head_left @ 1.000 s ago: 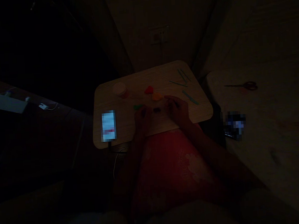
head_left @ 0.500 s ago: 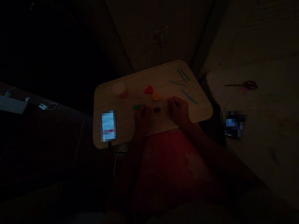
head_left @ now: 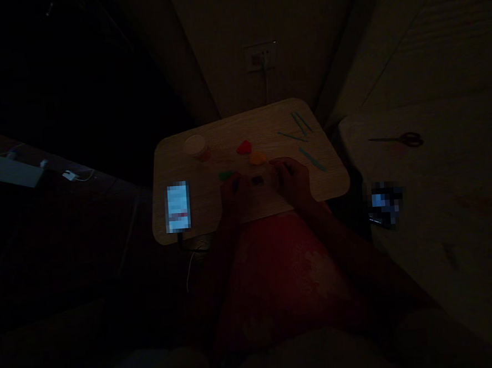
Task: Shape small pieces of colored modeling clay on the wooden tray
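Observation:
The scene is very dark. My left hand (head_left: 235, 193) rests low over the small wooden table (head_left: 205, 203), fingers curled, just in front of a green lump (head_left: 226, 176). What it holds, if anything, is hidden. My right hand (head_left: 294, 180) is closed in a pinch near an orange lump (head_left: 258, 158); a faint reddish bit shows at its fingertips, too dim to name. Between the hands lies a small dark block (head_left: 257, 180). A red rounded lump (head_left: 244, 147) sits behind the orange one.
A lidded tub (head_left: 197, 147) stands at the table's back left, a lit phone (head_left: 178, 206) with a cable at the front left. Several thin bluish-green tools (head_left: 311, 159) lie at the right. Scissors (head_left: 401, 139) and a second lit device (head_left: 384, 203) are on the surface further right.
My right hand's fingertips have shifted slightly left, closer to the orange lump. The left hand stays nearly in place, and the lumps lie as before.

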A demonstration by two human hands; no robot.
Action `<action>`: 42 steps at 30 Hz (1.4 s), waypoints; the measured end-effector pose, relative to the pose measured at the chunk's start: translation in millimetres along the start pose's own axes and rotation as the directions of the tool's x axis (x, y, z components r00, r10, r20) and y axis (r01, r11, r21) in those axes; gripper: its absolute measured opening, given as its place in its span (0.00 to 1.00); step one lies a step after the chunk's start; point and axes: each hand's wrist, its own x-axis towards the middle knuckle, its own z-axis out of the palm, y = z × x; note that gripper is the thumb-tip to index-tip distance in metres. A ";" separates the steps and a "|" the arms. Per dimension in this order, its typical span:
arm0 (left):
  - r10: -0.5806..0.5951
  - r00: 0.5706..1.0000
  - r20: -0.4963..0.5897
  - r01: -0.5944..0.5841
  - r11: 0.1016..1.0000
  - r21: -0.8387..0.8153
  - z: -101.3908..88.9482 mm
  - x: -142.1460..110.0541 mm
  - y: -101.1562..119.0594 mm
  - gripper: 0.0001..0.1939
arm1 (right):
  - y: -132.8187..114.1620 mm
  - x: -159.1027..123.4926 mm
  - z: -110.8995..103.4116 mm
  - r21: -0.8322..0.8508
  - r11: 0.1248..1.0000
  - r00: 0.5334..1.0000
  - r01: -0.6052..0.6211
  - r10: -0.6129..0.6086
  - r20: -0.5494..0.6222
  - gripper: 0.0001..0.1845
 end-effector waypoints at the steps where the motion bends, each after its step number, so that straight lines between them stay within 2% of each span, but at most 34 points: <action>1: -0.001 1.000 -0.001 0.001 1.000 -0.003 0.1 -0.1 -0.1 0.17 | 1.4 0.3 -0.3 -0.010 1.000 1.000 0.009 -0.009 0.000 0.13; 5: -0.019 1.000 -0.008 0.019 1.000 -0.007 0.2 -0.4 -0.5 0.16 | 8.0 1.6 -0.1 -0.017 0.999 0.999 0.045 -0.045 -0.006 0.12; 12: -0.021 1.000 0.009 0.021 1.000 0.002 -0.6 -1.7 4.6 0.16 | 6.0 1.2 1.0 0.105 0.994 0.999 0.012 -0.017 0.049 0.15; 19: -0.003 1.000 0.003 0.003 1.000 -0.006 -0.6 0.4 2.9 0.16 | 7.1 0.2 1.2 0.136 0.990 0.999 -0.024 0.018 0.046 0.15; 27: 0.126 0.992 0.008 -0.126 0.989 0.075 -1.4 1.7 2.0 0.03 | 3.9 1.2 0.8 0.041 0.999 1.000 0.001 0.000 -0.025 0.11; 30: 0.126 0.992 0.002 -0.125 0.990 0.066 -1.4 1.9 2.1 0.03 | 3.5 0.6 -0.2 0.030 0.999 0.999 0.035 -0.034 -0.043 0.13; 33: 0.129 0.992 0.010 -0.129 0.990 0.061 -1.6 1.8 1.5 0.03 | 2.4 -0.4 -1.1 -0.007 0.998 0.997 0.064 -0.064 -0.039 0.19; 37: 0.119 0.993 0.007 -0.119 0.992 0.053 -1.3 1.9 -1.6 0.04 | 3.7 -0.3 -0.4 -0.011 0.999 0.998 0.046 -0.046 -0.036 0.24; 42: 0.157 0.988 0.006 -0.157 0.986 0.058 -0.9 2.4 -1.1 0.03 | 8.7 2.0 0.8 0.088 0.996 0.999 -0.017 0.020 -0.034 0.17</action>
